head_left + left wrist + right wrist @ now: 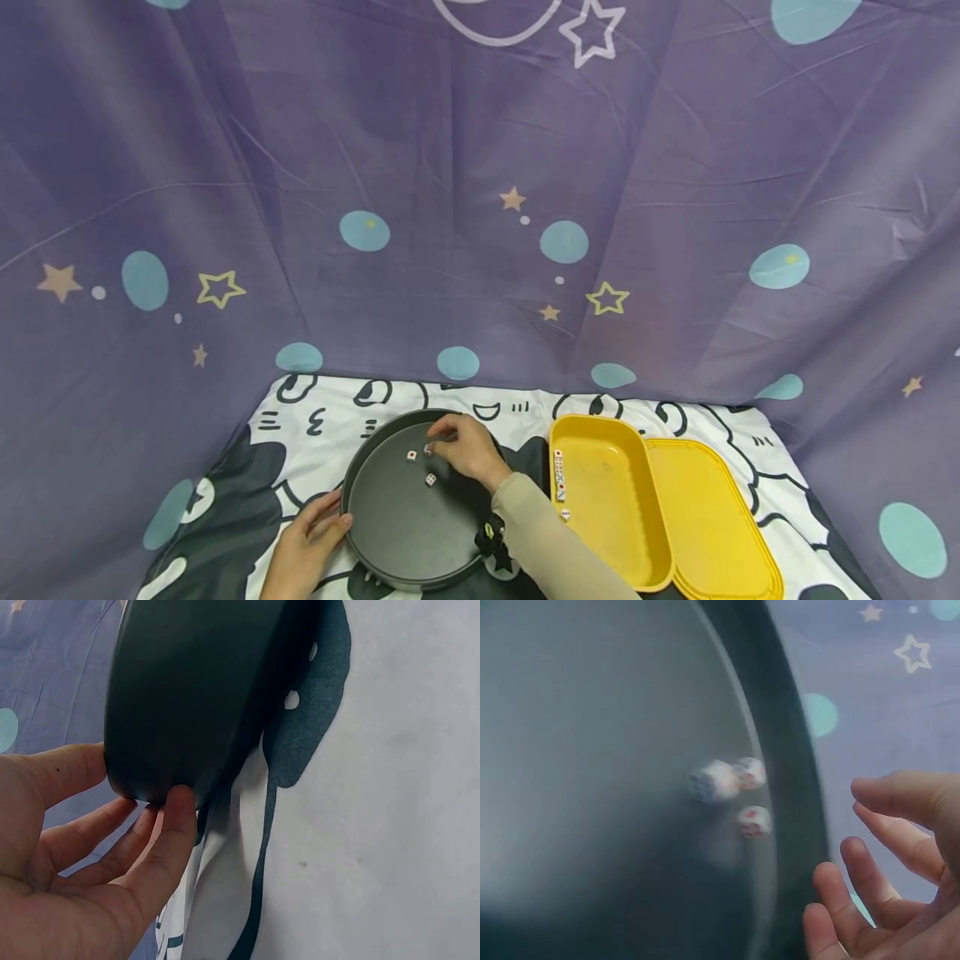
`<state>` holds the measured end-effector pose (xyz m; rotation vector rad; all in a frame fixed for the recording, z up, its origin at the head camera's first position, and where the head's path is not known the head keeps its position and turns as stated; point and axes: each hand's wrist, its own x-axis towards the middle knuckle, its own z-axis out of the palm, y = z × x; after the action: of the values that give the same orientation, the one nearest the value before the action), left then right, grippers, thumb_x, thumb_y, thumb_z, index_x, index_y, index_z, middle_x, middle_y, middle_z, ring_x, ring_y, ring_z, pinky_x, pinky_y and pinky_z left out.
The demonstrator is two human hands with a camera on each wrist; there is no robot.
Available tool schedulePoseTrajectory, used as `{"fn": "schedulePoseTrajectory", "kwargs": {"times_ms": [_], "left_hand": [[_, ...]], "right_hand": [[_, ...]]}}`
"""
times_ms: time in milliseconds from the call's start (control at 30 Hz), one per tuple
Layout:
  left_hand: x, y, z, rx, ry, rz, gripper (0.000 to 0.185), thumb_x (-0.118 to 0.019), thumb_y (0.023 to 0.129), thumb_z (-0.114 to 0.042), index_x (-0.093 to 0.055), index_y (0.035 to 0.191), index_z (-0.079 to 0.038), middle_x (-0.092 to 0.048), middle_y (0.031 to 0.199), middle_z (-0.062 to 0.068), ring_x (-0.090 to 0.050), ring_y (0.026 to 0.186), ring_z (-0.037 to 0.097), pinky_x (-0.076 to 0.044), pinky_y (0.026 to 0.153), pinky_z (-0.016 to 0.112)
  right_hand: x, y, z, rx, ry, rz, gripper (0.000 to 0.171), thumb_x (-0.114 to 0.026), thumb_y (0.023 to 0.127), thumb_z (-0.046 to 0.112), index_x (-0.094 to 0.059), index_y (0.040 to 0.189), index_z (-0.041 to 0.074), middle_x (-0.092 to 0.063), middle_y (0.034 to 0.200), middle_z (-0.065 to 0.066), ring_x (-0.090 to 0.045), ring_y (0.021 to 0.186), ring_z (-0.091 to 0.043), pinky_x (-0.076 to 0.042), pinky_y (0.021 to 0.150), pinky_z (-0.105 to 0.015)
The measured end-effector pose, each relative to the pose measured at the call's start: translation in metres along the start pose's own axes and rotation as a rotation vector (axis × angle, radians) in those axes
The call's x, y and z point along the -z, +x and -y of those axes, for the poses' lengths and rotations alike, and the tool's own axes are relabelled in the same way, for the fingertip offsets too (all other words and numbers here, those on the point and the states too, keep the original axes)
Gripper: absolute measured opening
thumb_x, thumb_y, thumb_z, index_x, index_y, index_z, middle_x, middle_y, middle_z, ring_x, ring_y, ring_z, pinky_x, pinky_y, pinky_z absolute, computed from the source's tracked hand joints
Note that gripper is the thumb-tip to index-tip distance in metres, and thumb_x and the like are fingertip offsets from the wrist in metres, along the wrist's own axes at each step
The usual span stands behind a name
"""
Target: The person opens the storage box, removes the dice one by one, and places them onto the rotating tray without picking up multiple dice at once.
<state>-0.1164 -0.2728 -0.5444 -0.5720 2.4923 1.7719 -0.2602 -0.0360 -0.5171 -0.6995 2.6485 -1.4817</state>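
A round dark pan (397, 525) lies before me. My left hand (303, 546) holds its left side, thumb and fingertips at the rim and outer wall. Inside are several small white dice: one die (412, 456) left of my right fingertips, a second die (431, 480) lower down, and a third right under the fingertips. My right hand (468, 450) reaches over the pan's far part. In the right wrist view its fingers (877, 885) are loosely bent and apart, with nothing visible between them. One die (712, 782) there is blurred and looks larger than the others.
Right of the pan is a yellow box (618, 517), with a row of dice (559, 475) and a single die (565, 514) along its left side. Its yellow lid (720, 525) lies beside it. Behind the patterned cloth (330, 408) hangs a purple curtain (465, 292).
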Motion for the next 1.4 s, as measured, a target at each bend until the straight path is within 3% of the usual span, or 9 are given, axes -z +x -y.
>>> {"fn": "schedulePoseTrajectory", "kwargs": {"times_ms": [133, 333, 567, 733, 1100, 1400], "left_hand": [[-0.001, 0.001, 0.0, -0.001, -0.015, 0.006, 0.062, -0.07, 0.096, -0.026, -0.046, 0.145, 0.002, -0.047, 0.145, 0.027, -0.054, 0.127, 0.037, -0.057, 0.088, 0.027], [-0.001, 0.0, -0.002, 0.008, -0.022, 0.002, 0.06, -0.07, 0.096, -0.024, -0.046, 0.145, 0.002, -0.047, 0.145, 0.027, -0.054, 0.127, 0.037, -0.057, 0.087, 0.026], [0.0, 0.001, 0.001, 0.002, 0.013, -0.014, 0.061, -0.071, 0.095, -0.026, -0.047, 0.144, 0.002, -0.049, 0.144, 0.028, -0.055, 0.125, 0.037, -0.058, 0.086, 0.027], [0.0, 0.001, 0.002, -0.018, 0.003, -0.014, 0.061, -0.072, 0.095, -0.025, -0.048, 0.143, 0.005, -0.051, 0.14, 0.03, -0.055, 0.126, 0.038, -0.058, 0.086, 0.028], [-0.001, 0.001, 0.002, -0.036, -0.006, -0.011, 0.061, -0.072, 0.095, -0.023, -0.048, 0.142, 0.006, -0.052, 0.138, 0.031, -0.054, 0.126, 0.038, -0.057, 0.087, 0.028], [-0.001, 0.001, 0.001, -0.023, -0.013, -0.004, 0.06, -0.071, 0.096, -0.022, -0.046, 0.144, 0.005, -0.05, 0.141, 0.031, -0.054, 0.126, 0.039, -0.057, 0.087, 0.027]], "right_hand": [[0.021, -0.003, 0.009, 0.031, 0.038, -0.036, 0.014, -0.077, 0.084, 0.007, -0.076, 0.098, 0.009, -0.066, 0.094, 0.001, -0.064, 0.082, -0.012, -0.055, 0.076, -0.026], [0.069, -0.012, 0.011, 0.093, -0.004, -0.124, 0.014, -0.077, 0.086, 0.01, -0.075, 0.099, 0.008, -0.07, 0.093, -0.003, -0.063, 0.082, -0.021, -0.055, 0.073, -0.029], [0.121, -0.031, -0.006, 0.007, -0.027, -0.189, 0.013, -0.078, 0.088, 0.01, -0.076, 0.101, 0.012, -0.067, 0.096, -0.003, -0.064, 0.084, -0.023, -0.056, 0.075, -0.035], [0.147, -0.046, -0.032, -0.042, -0.018, -0.232, 0.015, -0.077, 0.089, 0.009, -0.076, 0.104, 0.011, -0.068, 0.1, -0.004, -0.063, 0.087, -0.023, -0.055, 0.078, -0.035], [0.156, -0.068, -0.085, -0.17, -0.006, -0.27, 0.013, -0.076, 0.089, 0.008, -0.075, 0.102, 0.008, -0.071, 0.096, -0.002, -0.063, 0.091, -0.021, -0.052, 0.082, -0.034], [0.144, -0.076, -0.118, -0.224, -0.008, -0.24, 0.013, -0.075, 0.086, -0.001, -0.076, 0.099, 0.002, -0.073, 0.098, -0.009, -0.061, 0.082, -0.018, -0.05, 0.069, -0.025]]}}
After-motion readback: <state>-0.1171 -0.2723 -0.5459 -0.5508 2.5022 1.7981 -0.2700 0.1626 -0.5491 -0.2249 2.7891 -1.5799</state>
